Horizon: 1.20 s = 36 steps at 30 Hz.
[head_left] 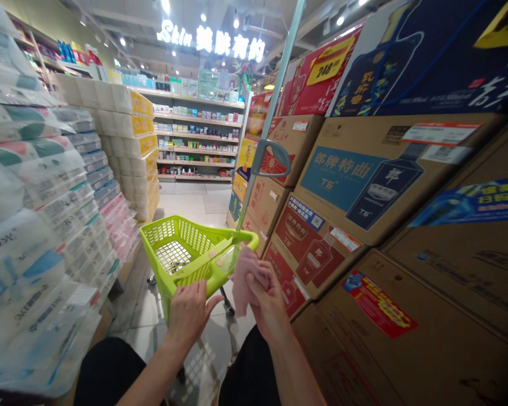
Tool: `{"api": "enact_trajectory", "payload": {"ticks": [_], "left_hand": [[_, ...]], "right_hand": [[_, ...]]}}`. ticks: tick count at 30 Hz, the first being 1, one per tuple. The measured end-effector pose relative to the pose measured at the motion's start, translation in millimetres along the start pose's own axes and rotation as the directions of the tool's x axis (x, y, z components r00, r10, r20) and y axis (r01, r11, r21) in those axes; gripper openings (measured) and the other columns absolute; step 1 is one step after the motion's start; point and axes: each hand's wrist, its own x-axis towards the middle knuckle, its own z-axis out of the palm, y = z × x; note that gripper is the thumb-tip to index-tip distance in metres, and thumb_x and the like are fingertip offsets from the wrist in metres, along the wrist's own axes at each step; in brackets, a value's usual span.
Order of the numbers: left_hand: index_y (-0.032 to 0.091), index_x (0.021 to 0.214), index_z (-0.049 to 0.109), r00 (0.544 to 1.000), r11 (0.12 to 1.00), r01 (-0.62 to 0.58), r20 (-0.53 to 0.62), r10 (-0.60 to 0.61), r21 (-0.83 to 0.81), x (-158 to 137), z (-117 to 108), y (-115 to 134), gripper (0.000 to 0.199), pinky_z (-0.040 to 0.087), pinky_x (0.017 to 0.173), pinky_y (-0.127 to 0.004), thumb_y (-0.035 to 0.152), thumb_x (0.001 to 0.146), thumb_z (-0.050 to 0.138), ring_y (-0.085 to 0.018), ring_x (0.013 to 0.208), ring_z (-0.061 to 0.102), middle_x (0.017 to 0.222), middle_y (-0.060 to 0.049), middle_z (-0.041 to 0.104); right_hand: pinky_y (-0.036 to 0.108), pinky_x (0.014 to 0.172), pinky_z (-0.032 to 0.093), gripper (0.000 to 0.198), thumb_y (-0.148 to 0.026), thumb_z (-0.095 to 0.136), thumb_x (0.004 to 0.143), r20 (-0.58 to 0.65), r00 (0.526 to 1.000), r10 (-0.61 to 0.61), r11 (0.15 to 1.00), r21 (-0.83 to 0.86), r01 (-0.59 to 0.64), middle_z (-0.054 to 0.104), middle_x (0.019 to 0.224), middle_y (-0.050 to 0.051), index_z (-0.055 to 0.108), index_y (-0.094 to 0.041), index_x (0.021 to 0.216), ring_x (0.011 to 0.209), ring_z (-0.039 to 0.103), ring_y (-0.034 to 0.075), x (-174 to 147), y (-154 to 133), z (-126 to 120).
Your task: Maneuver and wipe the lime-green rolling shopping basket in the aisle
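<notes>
A lime-green shopping cart (165, 282) with a perforated basket stands in front of me, its basket holding nothing that I can make out. The fingers of my left hand (188, 310) curl over the cart's handle (215, 282), with the thumb sticking out to the right. My right hand (268, 299) pinches a crumpled pink cloth (244, 279) between thumb and fingers, just right of the handle's end. Part of the cloth hangs below the fingers. A clear panel (226, 259) sits behind the handle.
A pale pole (254, 186) with a grey loop grip (273, 159) rises at the cart's right side. Stacked cartons (342, 180) line the right. Wrapped paper packs (68, 197) are piled on the left. Tiled floor (186, 197) leads to product shelves (195, 135).
</notes>
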Motion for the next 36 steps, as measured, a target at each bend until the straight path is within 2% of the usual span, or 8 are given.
{"api": "enact_trajectory", "payload": {"ticks": [7,12,16,18,22,27,32,36], "left_hand": [[0.020,0.080,0.064,0.992,0.979,-0.130,0.018,0.128,0.160,-17.7,-3.0,-40.3,0.048,0.043,0.065,-0.029,0.062,0.089,0.043,-0.019,0.066,0.066,0.070,-0.004,0.070],[0.021,0.089,0.067,0.983,0.975,-0.176,-0.026,0.181,0.133,-35.9,-17.8,-101.4,0.049,0.046,0.069,-0.029,0.065,0.085,0.045,-0.020,0.072,0.068,0.079,-0.005,0.074],[0.024,0.088,0.067,0.995,0.983,-0.088,0.057,0.079,0.162,-33.5,-43.7,-133.1,0.045,0.046,0.067,-0.030,0.060,0.089,0.040,-0.021,0.074,0.067,0.081,-0.003,0.073],[0.023,0.086,0.065,0.999,0.980,-0.019,0.039,0.012,0.198,-24.2,-55.8,-125.8,0.042,0.046,0.080,-0.035,0.055,0.091,0.039,-0.023,0.088,0.066,0.094,-0.004,0.072],[0.022,0.118,0.058,0.997,0.976,-0.055,-0.038,0.065,0.209,-2.4,-52.5,-87.1,0.055,0.037,0.100,-0.042,0.064,0.084,0.048,-0.027,0.113,0.055,0.120,-0.010,0.063],[0.018,0.116,0.060,0.998,0.955,0.031,-0.066,-0.012,0.294,12.7,-23.9,-79.4,0.059,0.037,0.093,-0.046,0.066,0.083,0.047,-0.030,0.103,0.053,0.110,-0.015,0.063],[0.019,0.110,0.062,0.999,0.941,0.023,-0.041,-0.010,0.337,20.1,-24.9,-98.5,0.061,0.036,0.088,-0.044,0.070,0.078,0.050,-0.029,0.098,0.051,0.100,-0.013,0.061],[0.018,0.115,0.060,1.000,0.937,0.019,-0.022,-0.013,0.349,22.0,-27.9,-94.7,0.064,0.036,0.090,-0.044,0.070,0.078,0.051,-0.029,0.099,0.051,0.099,-0.012,0.059]], "right_hand": [[0.033,0.089,0.051,0.041,-0.040,0.072,0.072,-0.058,0.991,-0.119,0.974,-0.201,0.105,0.065,0.114,0.005,0.057,-0.022,0.106,0.106,0.061,0.019,76.9,-13.7,-4.9],[0.040,0.094,0.048,0.036,-0.036,0.063,0.078,-0.024,0.929,-0.369,0.764,-0.577,0.289,0.060,0.109,0.005,0.055,-0.020,0.109,0.105,0.057,0.020,119.3,-16.5,-17.3],[0.045,0.106,0.039,0.026,-0.029,0.060,0.082,0.142,0.799,-0.585,0.443,-0.769,0.460,0.047,0.123,0.010,0.060,-0.020,0.106,0.118,0.050,0.023,131.5,-20.5,-0.2],[0.044,0.107,0.038,0.023,-0.025,0.053,0.087,0.285,0.702,-0.653,0.276,-0.773,0.571,0.040,0.131,0.012,0.062,-0.022,0.108,0.124,0.046,0.024,133.8,-21.5,16.7],[0.047,0.107,0.038,0.030,-0.021,0.042,0.095,0.480,0.543,-0.689,0.057,-0.711,0.701,0.034,0.140,0.013,0.063,-0.023,0.116,0.132,0.038,0.027,143.0,-16.1,50.4],[0.053,0.106,0.036,0.038,-0.018,0.040,0.096,0.582,0.577,-0.573,-0.108,-0.751,0.651,0.040,0.141,0.014,0.059,-0.027,0.127,0.131,0.035,0.031,149.1,17.6,65.7],[0.052,0.095,0.045,0.053,-0.003,0.038,0.089,0.694,0.622,-0.363,-0.351,-0.720,0.599,0.046,0.133,0.017,0.053,-0.024,0.135,0.118,0.043,0.030,130.0,56.0,65.1],[0.055,0.091,0.045,0.053,-0.004,0.035,0.089,0.660,0.672,-0.336,-0.377,-0.748,0.547,0.046,0.134,0.021,0.051,-0.020,0.137,0.114,0.044,0.032,125.6,38.8,87.4]]}}
